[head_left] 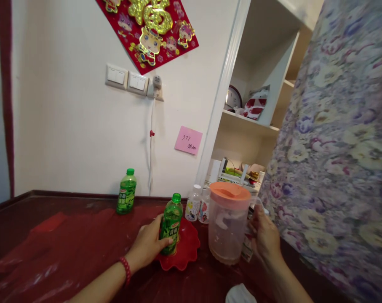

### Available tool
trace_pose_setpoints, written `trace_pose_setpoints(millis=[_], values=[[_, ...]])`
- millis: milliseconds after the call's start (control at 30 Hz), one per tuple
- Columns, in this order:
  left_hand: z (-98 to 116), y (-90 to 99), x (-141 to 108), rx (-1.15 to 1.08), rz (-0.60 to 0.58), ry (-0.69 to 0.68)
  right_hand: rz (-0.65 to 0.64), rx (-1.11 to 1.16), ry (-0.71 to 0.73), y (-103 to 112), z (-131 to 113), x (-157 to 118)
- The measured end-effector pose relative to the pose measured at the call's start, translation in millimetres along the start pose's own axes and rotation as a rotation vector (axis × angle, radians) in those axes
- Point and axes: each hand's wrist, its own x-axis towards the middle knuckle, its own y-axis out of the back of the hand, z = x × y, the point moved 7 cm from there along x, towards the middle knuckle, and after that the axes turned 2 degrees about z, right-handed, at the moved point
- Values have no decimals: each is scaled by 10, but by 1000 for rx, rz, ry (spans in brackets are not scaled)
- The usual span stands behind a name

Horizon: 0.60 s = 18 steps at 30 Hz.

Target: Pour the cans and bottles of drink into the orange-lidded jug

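My left hand, with a red bead bracelet on the wrist, is wrapped round a green bottle with a green cap. The bottle is upright over a red scalloped plate; whether its base touches the plate I cannot tell. On the right, my right hand grips the handle of a clear plastic pitcher with an orange lid. The pitcher looks empty and stands slightly tilted at the plate's right.
Another green bottle stands near the wall at the back left. Two small white-capped bottles are behind the plate. A white object lies at the front edge. Shelves and a floral curtain are at the right.
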Motion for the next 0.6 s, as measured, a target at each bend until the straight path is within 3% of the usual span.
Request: trace_pose_setpoints(millis=[233, 600], values=[[21, 17, -29, -5, 15, 13, -98, -151, 78, -267, -394, 95], [45, 24, -69, 84, 17, 29, -282, -475, 267, -826, -730, 236]])
